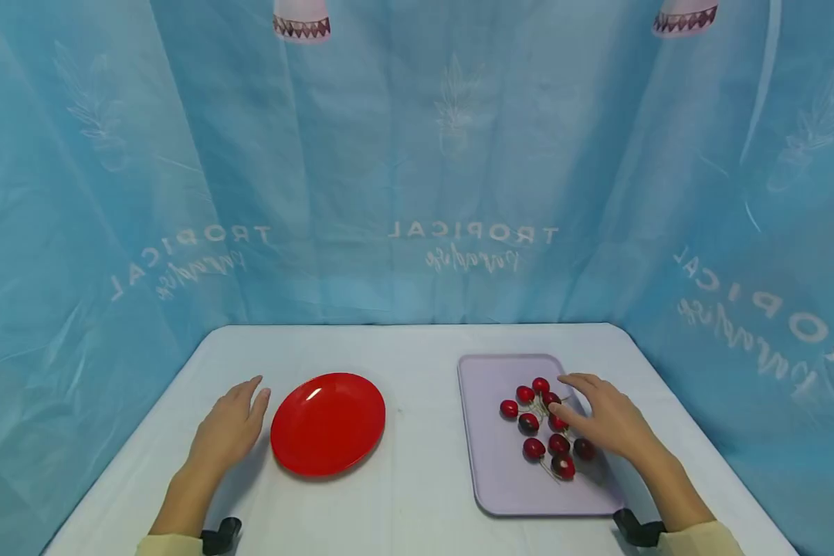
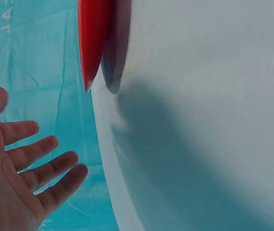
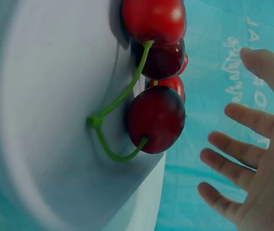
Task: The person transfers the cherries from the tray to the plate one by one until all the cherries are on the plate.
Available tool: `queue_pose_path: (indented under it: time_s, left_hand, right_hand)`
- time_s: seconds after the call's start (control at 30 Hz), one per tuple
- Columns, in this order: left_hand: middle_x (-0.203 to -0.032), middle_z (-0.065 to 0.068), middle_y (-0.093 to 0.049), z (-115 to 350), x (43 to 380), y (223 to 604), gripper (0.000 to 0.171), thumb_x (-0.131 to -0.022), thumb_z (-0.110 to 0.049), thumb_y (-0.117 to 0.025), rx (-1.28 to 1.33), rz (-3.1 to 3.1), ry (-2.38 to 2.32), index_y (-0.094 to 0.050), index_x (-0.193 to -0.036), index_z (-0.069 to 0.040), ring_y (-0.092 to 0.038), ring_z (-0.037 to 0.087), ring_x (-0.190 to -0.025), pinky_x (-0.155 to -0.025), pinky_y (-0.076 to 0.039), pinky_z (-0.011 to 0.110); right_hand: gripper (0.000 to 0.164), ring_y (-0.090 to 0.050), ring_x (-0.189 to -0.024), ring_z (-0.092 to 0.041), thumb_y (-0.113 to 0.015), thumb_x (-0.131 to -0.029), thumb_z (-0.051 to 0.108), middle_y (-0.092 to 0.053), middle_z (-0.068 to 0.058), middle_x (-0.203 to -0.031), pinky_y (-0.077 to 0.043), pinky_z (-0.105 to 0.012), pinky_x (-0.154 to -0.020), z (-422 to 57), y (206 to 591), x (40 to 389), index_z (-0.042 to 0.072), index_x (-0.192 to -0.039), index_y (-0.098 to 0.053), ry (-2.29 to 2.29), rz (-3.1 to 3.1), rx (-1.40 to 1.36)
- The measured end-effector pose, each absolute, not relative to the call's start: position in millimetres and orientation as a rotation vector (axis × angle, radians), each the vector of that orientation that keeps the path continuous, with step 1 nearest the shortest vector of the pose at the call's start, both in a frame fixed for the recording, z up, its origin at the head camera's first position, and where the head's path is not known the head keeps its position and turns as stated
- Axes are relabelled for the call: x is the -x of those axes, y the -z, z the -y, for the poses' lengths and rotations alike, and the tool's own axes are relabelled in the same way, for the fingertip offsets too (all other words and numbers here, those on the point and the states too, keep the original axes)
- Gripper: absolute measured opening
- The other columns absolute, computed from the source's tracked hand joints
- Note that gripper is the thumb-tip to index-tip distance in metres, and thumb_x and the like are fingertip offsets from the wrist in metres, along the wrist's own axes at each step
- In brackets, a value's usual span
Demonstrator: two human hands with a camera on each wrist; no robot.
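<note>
Your right hand point(image 1: 608, 417) is hovering by the cherries point(image 1: 533, 449) on the lilac tray point(image 1: 486, 475), right of centre in the head view, its fingers spread wide and gripping nothing. Your left hand point(image 1: 229, 428), loose and empty, is hanging beside the red plate point(image 1: 327, 425), left of centre. You are probably best off aiming thumb and forefinger at one cherry's sides, squeezing lightly (joined stems point(image 3: 94, 121) could be dragging a second along).
</note>
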State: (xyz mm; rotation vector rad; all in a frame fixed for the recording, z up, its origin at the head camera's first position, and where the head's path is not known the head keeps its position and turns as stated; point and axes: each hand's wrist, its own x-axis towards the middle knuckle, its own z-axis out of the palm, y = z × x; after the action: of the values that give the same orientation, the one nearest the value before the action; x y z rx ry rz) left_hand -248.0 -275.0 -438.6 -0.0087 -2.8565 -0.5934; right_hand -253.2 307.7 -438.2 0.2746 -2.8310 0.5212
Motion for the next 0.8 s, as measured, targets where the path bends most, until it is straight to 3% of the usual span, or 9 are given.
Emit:
queue_pose_path:
  time_s: [0.2,0.37,0.67,0.8]
  left_hand:
    - [-0.131,0.03,-0.049,278,246,443,0.052,-0.101,-0.027,-0.042,-0.055,2.797,0.827,-0.038,-0.141,0.006,-0.055,0.046,-0.108,-0.084,-0.049,0.057]
    - [-0.128,0.028,-0.052,273,249,449,0.049,-0.1,-0.022,-0.044,-0.097,2.765,1.033,-0.04,-0.14,0.006,-0.061,0.039,-0.099,-0.077,-0.055,0.046]
    - [-0.127,0.028,-0.052,266,247,459,0.052,-0.099,-0.034,-0.047,-0.249,2.717,1.108,-0.047,-0.136,0.003,-0.064,0.035,-0.094,-0.074,-0.057,0.041]
    - [-0.124,0.031,-0.053,264,245,463,0.049,-0.098,-0.029,-0.05,-0.233,2.718,1.194,-0.048,-0.134,0.005,-0.067,0.03,-0.085,-0.071,-0.057,0.038]
  right_hand:
    - [0.047,-0.056,-0.1,-0.033,-0.079,-0.076,0.04,-0.06,-0.013,-0.11,-0.054,-0.051,-0.076,-302,438,255,0.013,-0.113,-0.07,-0.661,2.832,-0.292]
    - [0.035,-0.056,-0.089,-0.024,-0.082,-0.075,0.032,-0.058,-0.006,-0.098,-0.056,-0.039,-0.069,-299,441,259,0.014,-0.104,-0.073,-0.747,2.866,-0.264]
    - [0.024,-0.055,-0.08,-0.017,-0.081,-0.076,0.022,-0.058,-0.002,-0.089,-0.055,-0.035,-0.069,-289,449,268,0.013,-0.098,-0.074,-0.724,2.911,-0.296]
    - [0.023,-0.054,-0.078,-0.016,-0.081,-0.076,0.023,-0.057,-0.001,-0.087,-0.053,-0.035,-0.069,-286,451,268,0.013,-0.096,-0.075,-0.697,2.938,-0.259]
